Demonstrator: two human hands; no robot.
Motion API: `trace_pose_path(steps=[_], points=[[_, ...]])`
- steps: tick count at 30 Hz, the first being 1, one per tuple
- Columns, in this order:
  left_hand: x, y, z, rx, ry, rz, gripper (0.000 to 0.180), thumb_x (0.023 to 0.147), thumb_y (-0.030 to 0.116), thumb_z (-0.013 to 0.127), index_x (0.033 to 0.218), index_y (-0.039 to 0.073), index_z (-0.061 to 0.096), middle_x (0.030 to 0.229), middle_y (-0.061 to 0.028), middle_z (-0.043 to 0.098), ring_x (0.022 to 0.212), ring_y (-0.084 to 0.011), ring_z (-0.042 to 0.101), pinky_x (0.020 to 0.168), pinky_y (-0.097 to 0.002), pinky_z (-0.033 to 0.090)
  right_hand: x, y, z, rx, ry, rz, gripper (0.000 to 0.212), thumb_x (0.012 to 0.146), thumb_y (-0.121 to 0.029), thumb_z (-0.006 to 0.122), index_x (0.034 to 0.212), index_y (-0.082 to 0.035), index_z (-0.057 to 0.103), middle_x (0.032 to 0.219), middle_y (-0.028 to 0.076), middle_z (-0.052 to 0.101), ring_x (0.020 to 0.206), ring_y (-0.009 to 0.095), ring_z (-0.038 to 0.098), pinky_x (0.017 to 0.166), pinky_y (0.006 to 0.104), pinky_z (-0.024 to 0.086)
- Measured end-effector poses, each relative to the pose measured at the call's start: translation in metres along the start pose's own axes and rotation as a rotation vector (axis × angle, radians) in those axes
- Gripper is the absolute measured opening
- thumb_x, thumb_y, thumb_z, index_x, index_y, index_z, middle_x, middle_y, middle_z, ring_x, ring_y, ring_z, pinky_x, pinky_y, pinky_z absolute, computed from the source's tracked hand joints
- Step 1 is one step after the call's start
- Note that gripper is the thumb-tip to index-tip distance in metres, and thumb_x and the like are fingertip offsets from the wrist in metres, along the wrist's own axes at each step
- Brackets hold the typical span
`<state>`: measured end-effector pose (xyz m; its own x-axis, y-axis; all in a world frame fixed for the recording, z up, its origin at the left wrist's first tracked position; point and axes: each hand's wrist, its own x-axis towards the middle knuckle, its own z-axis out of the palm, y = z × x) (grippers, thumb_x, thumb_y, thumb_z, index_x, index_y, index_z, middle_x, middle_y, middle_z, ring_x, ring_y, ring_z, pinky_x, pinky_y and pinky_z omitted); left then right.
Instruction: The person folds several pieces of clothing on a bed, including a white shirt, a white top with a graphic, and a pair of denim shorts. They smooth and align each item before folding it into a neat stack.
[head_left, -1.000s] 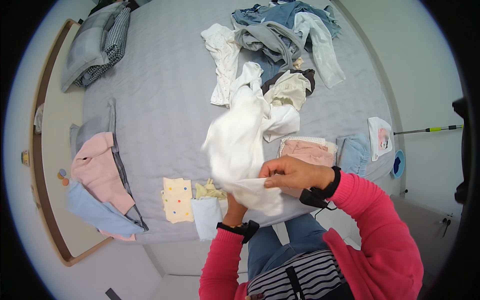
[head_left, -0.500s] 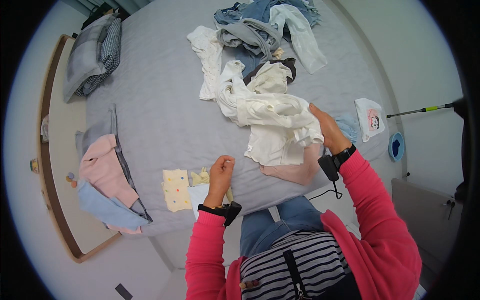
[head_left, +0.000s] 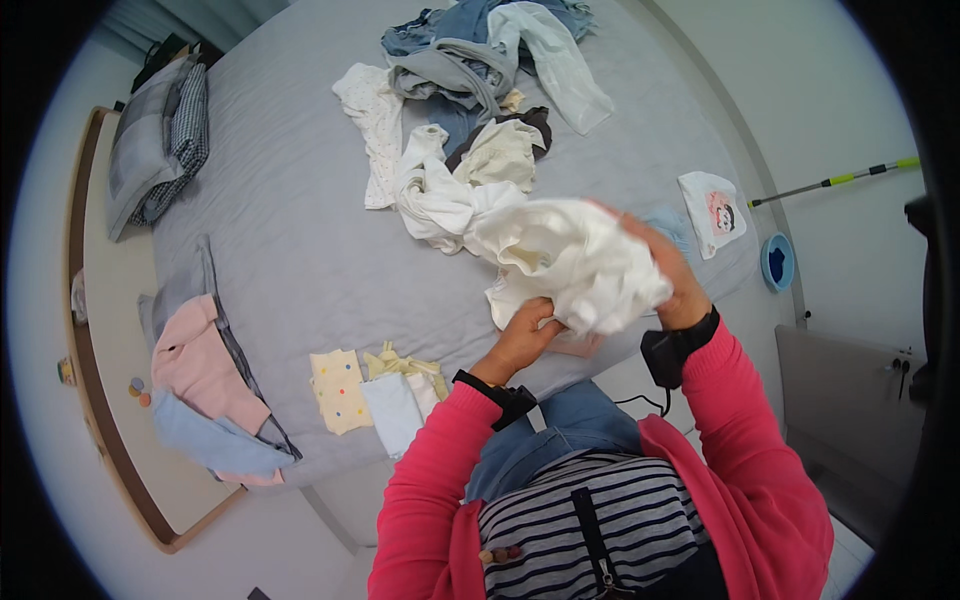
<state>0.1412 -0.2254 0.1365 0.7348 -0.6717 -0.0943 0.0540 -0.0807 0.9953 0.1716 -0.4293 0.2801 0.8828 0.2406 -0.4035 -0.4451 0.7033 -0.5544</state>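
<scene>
Head view: grey-sheeted bed [head_left: 270,240], clothes spread over it.
Far left: pink top [head_left: 212,355], light blue garment [head_left: 215,435] just below it, overlapping.
Left of hands: cream cloth with coloured dots [head_left: 338,390], flat; folded pale blue cloth [head_left: 393,412] beside it.
Left hand: [head_left: 523,338] thumb and fingers curled at garment's lower edge, touching; whether fabric is pinched between them, cannot tell.
White garment: [head_left: 585,265] between both hands, raised over near part of bed; plain white, soft, bunched, deep creases; cream-tinted opening toward its left, loose flap hanging lower left; right part motion-blurred; exact type unclear.
White heap: [head_left: 435,205] crumpled, up-left, meets the garment's left end in view; whether joined, cannot tell.
Under garment: bit of pink cloth [head_left: 578,345], mostly hidden.
Right hand: [head_left: 665,270] gripping garment's right end, fingers partly hidden, slightly blurred.
Far right: white piece with pink print [head_left: 713,213] on bed; light blue basin [head_left: 777,262] beyond bed edge.
</scene>
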Motion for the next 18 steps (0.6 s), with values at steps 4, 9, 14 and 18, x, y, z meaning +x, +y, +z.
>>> trace_pose_path(steps=[4,9,14,18], points=[[0.006,0.018,-0.015,-0.562,-0.027,-0.215,0.015,0.092,0.015,0.049,0.096,0.004,0.057,0.093,-0.0063,0.065,0.086,-0.0144,0.059,0.083,-0.0266,0.044,0.023,-0.009,-0.066,-0.179,0.209,-0.325,0.052,0.096,-0.033,0.045,0.137,-0.004,0.035,0.119,0.01,0.055,0.106,0.015,0.052,0.091,0.0306,0.042],[0.0,-0.017,-0.033,-0.273,0.204,-0.51,0.017,0.09,0.02,0.054,0.094,0.004,0.057,0.088,-0.0043,0.063,0.08,-0.0116,0.058,0.074,-0.0253,0.045,0.005,0.087,-0.179,-1.106,0.651,0.086,0.056,0.08,-0.029,0.069,0.124,0.0,0.049,0.09,0.002,0.056,0.081,0.011,0.05,0.074,0.0252,0.043],[-0.014,-0.06,-0.014,-0.117,0.09,-0.636,0.011,0.085,0.014,0.058,0.091,0.004,0.058,0.081,-0.001,0.059,0.074,-0.0097,0.055,0.069,-0.0222,0.044,-0.033,0.173,-0.21,-1.343,0.62,0.217,0.047,0.072,-0.028,0.073,0.104,0.001,0.054,0.101,0.016,0.057,0.091,0.026,0.058,0.079,0.035,0.047],[-0.013,-0.068,0.002,-0.065,0.072,-0.541,0.011,0.083,0.011,0.061,0.089,0.003,0.058,0.078,-0.0006,0.058,0.071,-0.0094,0.053,0.067,-0.0222,0.044,-0.036,0.197,-0.206,-1.46,0.843,0.121,0.038,0.073,-0.027,0.069,0.097,-0.003,0.053,0.096,0.016,0.054,0.09,0.033,0.056,0.077,0.0378,0.046]])
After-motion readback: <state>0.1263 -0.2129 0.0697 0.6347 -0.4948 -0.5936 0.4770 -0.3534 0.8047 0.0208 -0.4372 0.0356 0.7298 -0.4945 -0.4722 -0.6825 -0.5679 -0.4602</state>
